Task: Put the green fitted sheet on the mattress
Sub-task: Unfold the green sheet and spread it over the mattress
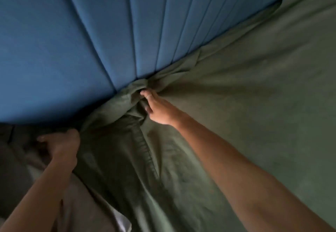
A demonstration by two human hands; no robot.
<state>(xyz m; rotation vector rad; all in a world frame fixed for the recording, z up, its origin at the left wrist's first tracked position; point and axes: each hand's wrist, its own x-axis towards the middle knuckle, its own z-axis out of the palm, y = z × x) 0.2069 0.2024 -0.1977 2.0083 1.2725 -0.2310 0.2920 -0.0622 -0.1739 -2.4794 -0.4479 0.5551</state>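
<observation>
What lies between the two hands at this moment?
In the head view, only green sheet: a bunched, taut fold with its elastic hem runs from the left hand to the right hand.

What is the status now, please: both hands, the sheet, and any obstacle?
Left hand grips green sheet edge. Right hand holds bunched corner by blue headboard. Corner not yet tucked. No visible obstacle.

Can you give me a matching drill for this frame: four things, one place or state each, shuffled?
Things:
1. green fitted sheet
2. blue padded headboard
3. left hand
4. right hand

Places or states:
A. upright, vertical channels, top left of the view
B. grips the sheet's edge, low on the left
C. spread over the bed, bunched at the corner
D. fingers dug into the bunched corner by the headboard

Pairs: 1-C, 2-A, 3-B, 4-D
</observation>
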